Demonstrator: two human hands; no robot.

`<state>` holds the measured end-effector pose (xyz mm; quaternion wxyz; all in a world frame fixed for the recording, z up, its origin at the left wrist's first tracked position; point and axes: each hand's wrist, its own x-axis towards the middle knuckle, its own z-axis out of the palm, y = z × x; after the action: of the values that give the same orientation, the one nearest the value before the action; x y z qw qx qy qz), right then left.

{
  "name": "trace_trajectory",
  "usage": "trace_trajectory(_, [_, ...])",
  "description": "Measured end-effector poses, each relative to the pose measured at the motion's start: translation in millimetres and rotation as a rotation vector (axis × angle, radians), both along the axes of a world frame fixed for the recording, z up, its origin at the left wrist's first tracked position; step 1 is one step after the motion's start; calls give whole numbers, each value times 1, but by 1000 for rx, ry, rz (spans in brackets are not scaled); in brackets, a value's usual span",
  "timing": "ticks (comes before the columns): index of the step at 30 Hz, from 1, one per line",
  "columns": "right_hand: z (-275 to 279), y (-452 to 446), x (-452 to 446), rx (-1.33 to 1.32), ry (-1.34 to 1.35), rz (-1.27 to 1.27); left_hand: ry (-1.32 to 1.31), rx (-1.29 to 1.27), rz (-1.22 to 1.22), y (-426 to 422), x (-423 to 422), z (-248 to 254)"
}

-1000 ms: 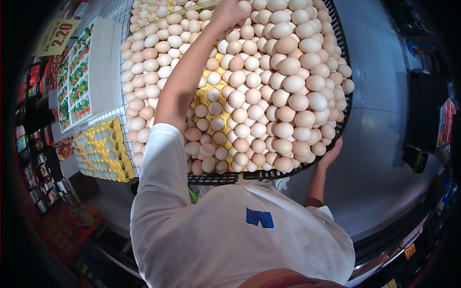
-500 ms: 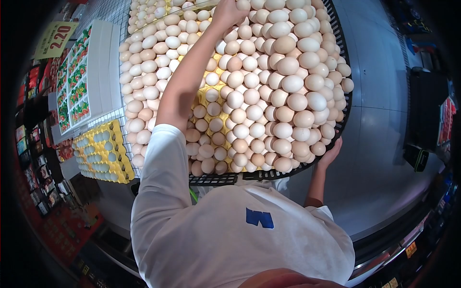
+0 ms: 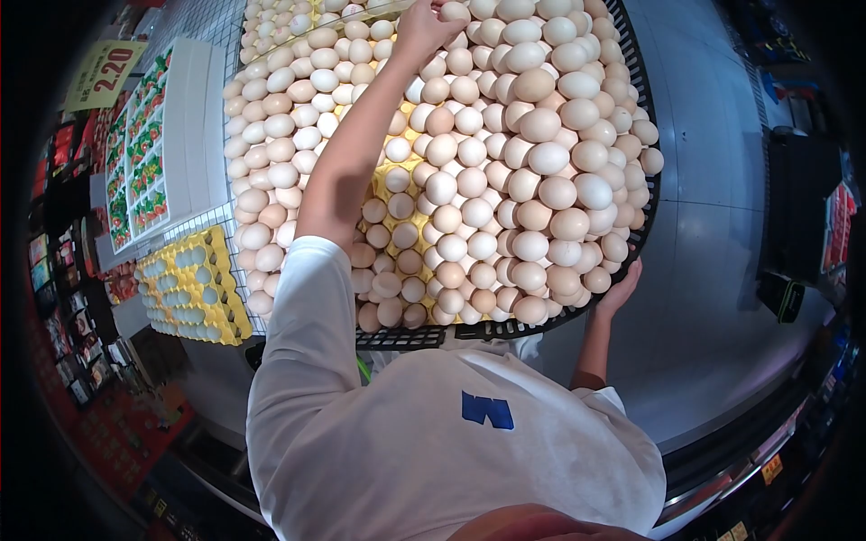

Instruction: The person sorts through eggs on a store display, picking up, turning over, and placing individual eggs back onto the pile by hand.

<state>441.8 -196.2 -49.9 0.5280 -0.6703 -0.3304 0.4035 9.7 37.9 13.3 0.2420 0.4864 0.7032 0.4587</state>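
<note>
At the top of the head view, my left hand (image 3: 428,32) reaches across the pile with its fingers closed around an egg (image 3: 454,12). Many brown and cream eggs (image 3: 559,192) surround it, heaped higher on the right side. Part of a yellow egg tray (image 3: 400,169) shows between the eggs beside my left forearm. My right hand (image 3: 621,287) grips the outer edge of the black basket (image 3: 651,236) at the lower right; its fingertips are partly hidden by the rim.
A yellow tray of pale eggs (image 3: 236,279) stands at the left on a wire rack. Behind it is a white box with red and green packs (image 3: 144,140), near a yellow price sign (image 3: 106,76). Grey floor (image 3: 713,162) lies to the right.
My left hand has shifted slightly, and the egg at its fingertips shows a little more. My right hand stays at the basket's edge.
</note>
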Motion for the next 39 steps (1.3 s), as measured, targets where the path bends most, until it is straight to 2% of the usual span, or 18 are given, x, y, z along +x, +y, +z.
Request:
trace_trajectory(4, [-2, -1, 1, 19, 58, 2, 79, 34, -15, 0, -3, -1])
trace_trajectory(16, [-1, -1, 2, -6, -18, -3, -254, -10, -92, -9, -7, -3])
trace_trajectory(18, [0, 0, -1, -31, -8, -13, -115, 98, -141, -11, -17, -16])
trace_trajectory(20, [1, -1, 1, -61, -30, -41, -116, 113, -107, -21, -32, -28])
trace_trajectory(22, [-13, -1, 12, -61, -89, -28, 190, 67, -95, -49, -41, -16])
trace_trajectory(24, [-19, -2, 17, 26, -48, 63, 243, 6, -77, -78, -52, -6])
trace_trajectory(28, [-4, 0, 4, 14, -58, 39, 484, -33, 25, -134, -93, 6])
trace_trajectory(30, [-3, 0, 4, 16, -43, 40, 816, 13, 74, -157, -126, 4])
trace_trajectory(32, [-3, 0, 3, 16, -25, 38, 817, -109, 185, -176, -141, 13])
trace_trajectory(34, [-3, 0, 4, -5, -77, 47, 877, -127, 176, -187, -158, 15])
trace_trajectory(39, [-7, -3, 9, -14, 16, 36, 900, -69, -48, -171, -163, 5])
